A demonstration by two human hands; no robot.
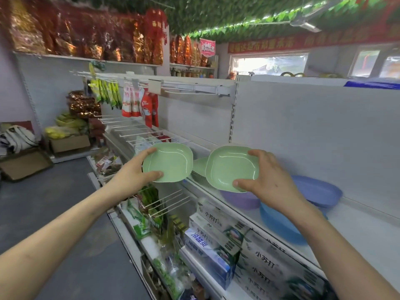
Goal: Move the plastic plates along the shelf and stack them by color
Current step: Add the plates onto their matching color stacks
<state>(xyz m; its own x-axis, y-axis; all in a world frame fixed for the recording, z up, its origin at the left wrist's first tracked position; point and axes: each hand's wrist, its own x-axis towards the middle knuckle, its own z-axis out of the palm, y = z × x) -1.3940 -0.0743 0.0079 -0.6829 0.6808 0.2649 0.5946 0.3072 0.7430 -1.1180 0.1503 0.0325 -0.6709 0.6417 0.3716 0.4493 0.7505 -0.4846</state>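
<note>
My left hand (pixel 138 169) grips a green plate (pixel 171 162) by its left rim, thumb on the near edge, held in the air in front of the shelf. My right hand (pixel 264 178) grips a second green plate (pixel 229 167) by its right rim, above the shelf. Between the two plates a stack of green plates (pixel 199 167) sits on the white shelf (pixel 357 224). A purple plate (pixel 240 199) lies under my right hand. Blue plates (pixel 279 224) lie nearer on the shelf, and another bluish-purple plate (pixel 318 190) leans at the back panel.
Below the shelf stand boxes of baking-soda toothpaste (pixel 216 252) and packets on wire hooks (pixel 164 202). Hanging snack bags (pixel 138 102) fill the left bay. Cardboard boxes (pixel 69 144) sit on the grey aisle floor at left.
</note>
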